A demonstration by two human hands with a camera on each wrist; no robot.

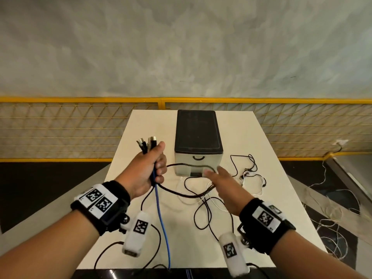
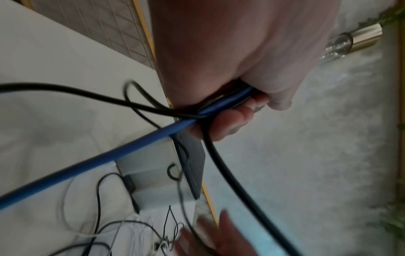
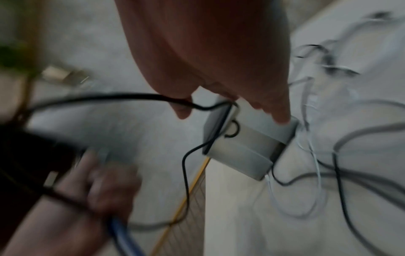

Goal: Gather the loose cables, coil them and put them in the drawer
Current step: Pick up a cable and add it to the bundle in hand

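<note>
My left hand point(image 1: 149, 170) is raised over the table's left part and grips a bundle of cables just below their plugs point(image 1: 147, 144), which stick up out of the fist. From that fist hang a blue cable point(image 1: 162, 220) and black cables point(image 1: 181, 195). In the left wrist view the curled fingers point(image 2: 228, 128) wrap the blue cable point(image 2: 109, 155). My right hand point(image 1: 223, 182) reaches with straight fingers toward the front of the drawer unit point(image 1: 198, 137); one black cable point(image 3: 122, 96) runs across its fingers. The drawer point(image 1: 198, 158) is closed.
The white table point(image 1: 277, 186) carries thin white cables point(image 1: 254, 178) and a thin black cable point(image 1: 248, 161) to the right of the drawer unit. A yellow mesh fence point(image 1: 80, 127) runs behind the table. Pale wires point(image 1: 332, 218) lie on the floor at the right.
</note>
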